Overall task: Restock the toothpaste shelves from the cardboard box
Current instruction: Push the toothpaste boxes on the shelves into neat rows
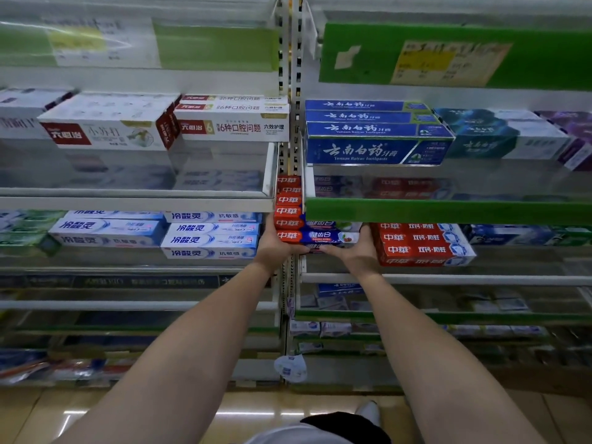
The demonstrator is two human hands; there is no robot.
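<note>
Both hands made the grip: the left hand (275, 248) and right hand (358, 254) curled under and around the ends of a stack of red-and-blue toothpaste boxes (315, 236), held at the front of the right bay's middle shelf (448, 278). The boxes' long axis ran left to right, parallel to the shelf edge, so the slot lay straight ahead, beside the red boxes (419, 243). Neither hand looked nearer. Shelves filled the aisle above a glossy floor (48, 411); no cardboard box showed.
</note>
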